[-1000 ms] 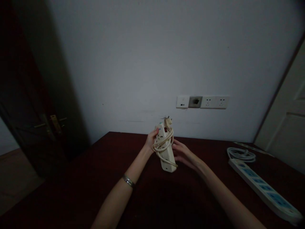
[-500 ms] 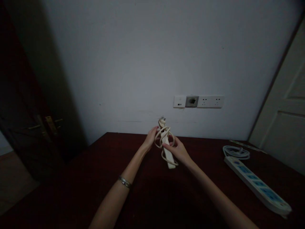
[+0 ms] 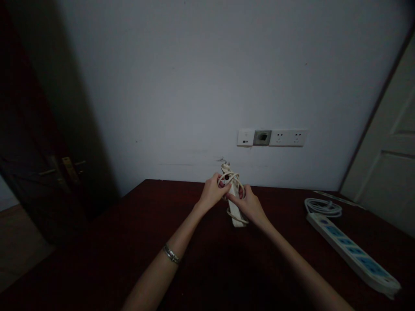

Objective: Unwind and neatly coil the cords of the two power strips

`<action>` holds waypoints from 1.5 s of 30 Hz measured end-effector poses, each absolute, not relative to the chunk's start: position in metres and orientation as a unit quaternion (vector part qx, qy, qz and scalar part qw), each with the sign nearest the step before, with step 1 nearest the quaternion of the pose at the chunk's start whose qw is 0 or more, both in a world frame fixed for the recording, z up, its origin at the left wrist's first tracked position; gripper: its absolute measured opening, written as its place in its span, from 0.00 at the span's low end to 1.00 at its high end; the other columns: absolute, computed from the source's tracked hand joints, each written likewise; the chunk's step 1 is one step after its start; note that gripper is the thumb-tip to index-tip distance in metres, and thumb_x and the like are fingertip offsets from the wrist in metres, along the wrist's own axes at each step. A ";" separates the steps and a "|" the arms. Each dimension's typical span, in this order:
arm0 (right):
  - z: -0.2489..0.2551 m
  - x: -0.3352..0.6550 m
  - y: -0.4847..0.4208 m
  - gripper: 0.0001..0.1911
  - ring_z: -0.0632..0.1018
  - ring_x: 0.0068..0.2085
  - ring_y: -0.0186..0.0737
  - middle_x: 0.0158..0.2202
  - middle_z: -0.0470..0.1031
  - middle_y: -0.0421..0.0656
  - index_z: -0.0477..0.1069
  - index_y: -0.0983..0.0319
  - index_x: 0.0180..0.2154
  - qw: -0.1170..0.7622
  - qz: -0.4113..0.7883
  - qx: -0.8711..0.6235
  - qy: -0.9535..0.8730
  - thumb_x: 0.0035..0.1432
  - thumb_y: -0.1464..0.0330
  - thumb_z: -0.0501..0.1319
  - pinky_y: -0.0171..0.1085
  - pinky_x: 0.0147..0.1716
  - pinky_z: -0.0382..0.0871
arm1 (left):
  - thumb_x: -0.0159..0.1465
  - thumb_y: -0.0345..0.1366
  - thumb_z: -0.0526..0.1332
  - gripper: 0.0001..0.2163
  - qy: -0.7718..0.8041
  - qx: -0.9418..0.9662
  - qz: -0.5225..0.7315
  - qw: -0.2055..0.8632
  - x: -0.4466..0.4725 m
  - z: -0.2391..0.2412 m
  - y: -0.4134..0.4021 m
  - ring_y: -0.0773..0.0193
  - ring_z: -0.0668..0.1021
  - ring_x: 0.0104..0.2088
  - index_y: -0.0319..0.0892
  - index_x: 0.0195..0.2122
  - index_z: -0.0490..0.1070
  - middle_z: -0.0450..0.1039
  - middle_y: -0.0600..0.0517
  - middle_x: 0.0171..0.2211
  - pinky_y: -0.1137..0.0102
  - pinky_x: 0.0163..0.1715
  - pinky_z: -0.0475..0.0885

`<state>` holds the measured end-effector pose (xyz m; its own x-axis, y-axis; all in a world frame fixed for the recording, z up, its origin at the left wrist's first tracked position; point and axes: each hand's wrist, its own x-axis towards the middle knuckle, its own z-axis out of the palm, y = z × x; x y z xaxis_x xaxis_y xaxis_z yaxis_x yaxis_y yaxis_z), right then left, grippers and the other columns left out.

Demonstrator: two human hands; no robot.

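Both hands hold a slim white power strip [image 3: 237, 214] above the table, tilted with its far end up. Its cream cord [image 3: 241, 185] is looped around the upper part, and the plug [image 3: 226, 166] sticks up at the top with its prongs toward the wall. My left hand [image 3: 212, 190] is closed on the cord loops at the strip's left side. On the right side, my right hand [image 3: 250, 201] grips the strip and cord, thumb across the front. Some of the fingertips are hidden behind the loops.
A larger white power strip [image 3: 352, 252] with blue socket faces lies on the dark red table [image 3: 155, 216] at right, its coiled grey-white cord [image 3: 324, 208] behind it. Wall sockets [image 3: 285, 138] sit above the table's back edge. Doors stand at left [image 3: 35, 142] and right [image 3: 392, 129].
My left hand has moved right and closed on the cord loops, where it was beside them before. The strip and my right hand have shifted slightly right.
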<state>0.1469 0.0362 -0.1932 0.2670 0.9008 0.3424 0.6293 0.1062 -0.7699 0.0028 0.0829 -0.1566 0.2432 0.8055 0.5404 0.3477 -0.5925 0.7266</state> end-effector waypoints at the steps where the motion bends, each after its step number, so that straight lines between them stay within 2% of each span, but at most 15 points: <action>1: -0.191 0.147 0.035 0.25 0.73 0.29 0.41 0.30 0.71 0.43 0.59 0.59 0.33 0.443 0.138 -0.656 -0.595 0.45 0.46 0.59 0.35 0.27 0.60 | 0.52 0.36 0.63 0.08 0.384 0.754 0.482 0.227 0.002 -0.157 0.084 0.69 0.69 0.23 0.40 0.32 0.69 0.68 0.55 0.22 0.74 0.26 0.62; 4: -0.187 0.147 0.032 0.25 0.73 0.31 0.42 0.31 0.71 0.44 0.58 0.59 0.33 0.414 0.109 -0.667 -0.609 0.45 0.47 0.59 0.34 0.26 0.58 | 0.54 0.36 0.62 0.07 0.383 0.767 0.485 0.171 0.000 -0.159 0.089 0.67 0.70 0.26 0.40 0.31 0.69 0.69 0.53 0.25 0.73 0.28 0.64; 9: -0.182 0.143 0.026 0.25 0.74 0.32 0.44 0.34 0.72 0.47 0.58 0.61 0.36 0.361 0.080 -0.691 -0.621 0.48 0.47 0.57 0.34 0.27 0.58 | 0.57 0.34 0.58 0.05 0.400 0.799 0.448 0.017 -0.001 -0.163 0.090 0.62 0.73 0.34 0.39 0.34 0.69 0.72 0.49 0.33 0.69 0.36 0.66; 14: -0.184 0.142 0.027 0.25 0.75 0.32 0.45 0.34 0.73 0.48 0.56 0.60 0.36 0.346 0.107 -0.696 -0.620 0.50 0.46 0.54 0.35 0.27 0.60 | 0.61 0.32 0.54 0.05 0.411 0.809 0.420 -0.001 0.002 -0.171 0.086 0.62 0.75 0.31 0.40 0.36 0.67 0.73 0.49 0.31 0.70 0.33 0.67; 20: -0.189 0.149 0.036 0.23 0.73 0.21 0.36 0.30 0.74 0.44 0.59 0.60 0.33 0.388 0.222 -0.622 -0.642 0.60 0.48 0.40 0.33 0.22 0.60 | 0.64 0.33 0.51 0.07 0.384 0.819 0.426 -0.014 -0.004 -0.173 0.089 0.60 0.77 0.32 0.40 0.40 0.64 0.74 0.47 0.33 0.70 0.31 0.67; 22: -0.188 0.151 0.035 0.22 0.73 0.21 0.35 0.29 0.74 0.43 0.61 0.60 0.32 0.392 0.218 -0.609 -0.654 0.61 0.50 0.42 0.32 0.22 0.60 | 0.64 0.33 0.50 0.07 0.376 0.824 0.423 -0.017 -0.005 -0.173 0.090 0.60 0.77 0.31 0.40 0.41 0.63 0.73 0.48 0.32 0.70 0.31 0.67; 27: -0.180 0.155 0.028 0.21 0.73 0.26 0.39 0.24 0.72 0.44 0.65 0.60 0.27 0.383 0.038 -0.636 -0.669 0.60 0.53 0.47 0.32 0.24 0.56 | 0.65 0.34 0.50 0.07 0.343 0.830 0.440 -0.016 -0.006 -0.174 0.090 0.63 0.76 0.30 0.41 0.43 0.61 0.73 0.49 0.33 0.71 0.31 0.68; 29: -0.180 0.155 0.027 0.20 0.72 0.25 0.38 0.23 0.71 0.43 0.66 0.60 0.27 0.408 0.017 -0.619 -0.671 0.60 0.54 0.48 0.32 0.24 0.57 | 0.65 0.34 0.50 0.07 0.325 0.834 0.445 -0.009 -0.006 -0.173 0.089 0.64 0.76 0.30 0.41 0.43 0.61 0.73 0.50 0.33 0.71 0.31 0.68; 35: -0.187 0.149 0.033 0.18 0.70 0.23 0.36 0.22 0.70 0.40 0.67 0.62 0.35 0.534 0.130 -0.510 -0.661 0.59 0.55 0.51 0.32 0.24 0.62 | 0.66 0.36 0.49 0.08 0.318 0.846 0.426 -0.024 -0.006 -0.170 0.088 0.63 0.77 0.33 0.40 0.42 0.63 0.73 0.48 0.34 0.70 0.33 0.69; 38: -0.188 0.146 0.033 0.17 0.70 0.20 0.36 0.21 0.69 0.39 0.67 0.62 0.40 0.551 0.163 -0.508 -0.642 0.57 0.55 0.53 0.32 0.22 0.62 | 0.66 0.36 0.49 0.09 0.325 0.852 0.407 -0.059 -0.001 -0.171 0.085 0.62 0.77 0.34 0.39 0.44 0.63 0.73 0.47 0.37 0.70 0.34 0.70; 45: -0.186 0.136 0.027 0.18 0.67 0.17 0.34 0.17 0.65 0.37 0.67 0.63 0.37 0.576 0.192 -0.495 -0.622 0.58 0.55 0.51 0.31 0.17 0.59 | 0.67 0.38 0.49 0.10 0.343 0.828 0.429 -0.112 0.005 -0.176 0.081 0.61 0.76 0.37 0.38 0.42 0.64 0.73 0.46 0.36 0.68 0.37 0.70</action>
<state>0.1363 0.0270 -0.1861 0.1528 0.8368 0.5257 0.3945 0.4361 -0.8088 0.0048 0.0812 -0.1756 0.3976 0.4718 0.7870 0.6636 -0.7402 0.1085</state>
